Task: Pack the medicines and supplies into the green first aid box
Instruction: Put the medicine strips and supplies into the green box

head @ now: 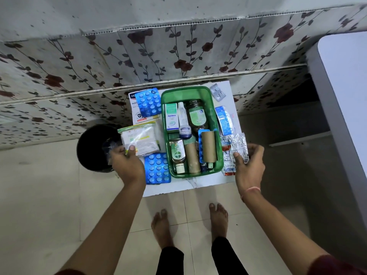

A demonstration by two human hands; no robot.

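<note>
We are looking down on the open green plastic first aid box (206, 92), which is sitting in the middle of a small white worktop (198, 185). Inside it we are seeing a white Optibex carton (171, 117), a white tube (181, 114), a dark glass jar with a green label (195, 115), a brown Dettol bottle (178, 152) and two brown cardboard rolls (209, 146) lying side by side.

Our left hand (127, 163) is gripping the near corner of a clear plastic pouch of white supplies (140, 138), just left of the box. Our right hand (249, 164) is pinching a silver foil tablet strip (239, 144) just right of the box, above further foil strips (228, 165).

Two blue blister packs are lying left of the box, one far (149, 102) on a white printed packet (133, 106), one near (157, 168). A blue-and-white sachet (224, 121) and a small silver blister strip (217, 92) are lying to the right. A black round bin (93, 147) is standing on the floor beside the worktop.
</note>
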